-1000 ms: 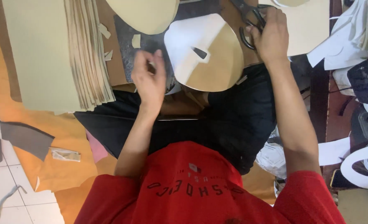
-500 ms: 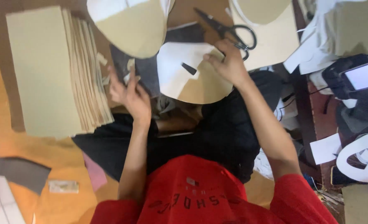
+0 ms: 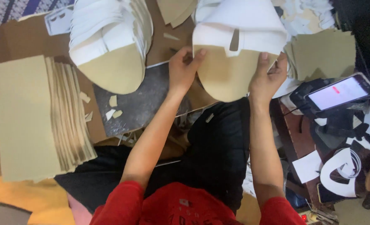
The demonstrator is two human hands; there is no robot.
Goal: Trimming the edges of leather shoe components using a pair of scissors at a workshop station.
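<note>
Squaring a stack: left hand (image 3: 184, 68) and right hand (image 3: 266, 77), fingers closed on the tan-and-white cut-outs (image 3: 231, 71) at twelve o'clock. Next, likely: aligning edges evenly beside the finished pile (image 3: 110, 46) at ten o'clock.

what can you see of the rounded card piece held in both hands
The rounded card piece is flat, stiff-looking sheet: its near half tan, its far half white, with a narrow slot cut near the middle. The curved edge points toward the person. The left hand grips its left edge, the right hand its right edge. It sits over the lap, beside a similar stack.
</note>
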